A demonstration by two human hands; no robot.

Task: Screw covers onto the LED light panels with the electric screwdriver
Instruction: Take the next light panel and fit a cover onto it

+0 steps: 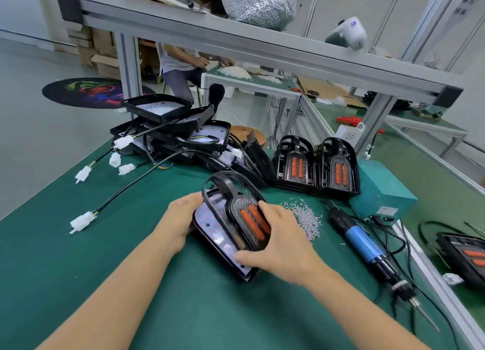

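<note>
— What's closest to you?

— My left hand (181, 218) grips the LED light panel (223, 247) at its far-left edge; my right hand (278, 242) clasps the cover (246, 213) from the right, fingers curled over it. Both sit mid-bench (78, 284), cover only half seated, I'd say.

— Risk?

— If it's skewed, the screw holes won't line up and a screw could cross-thread. The electric screwdriver (367, 247) lies to the right, its cord loose beside it. Reaching over might scatter the screws (305, 218) just beyond my knuckles.

— Farther back?

— Covers (315, 166) stand stacked; the unfinished panels (170, 124) are heaped precariously, with wires trailing.

Grey floor (31, 129), seemingly cardboard-stacked wall (23, 11)
</note>
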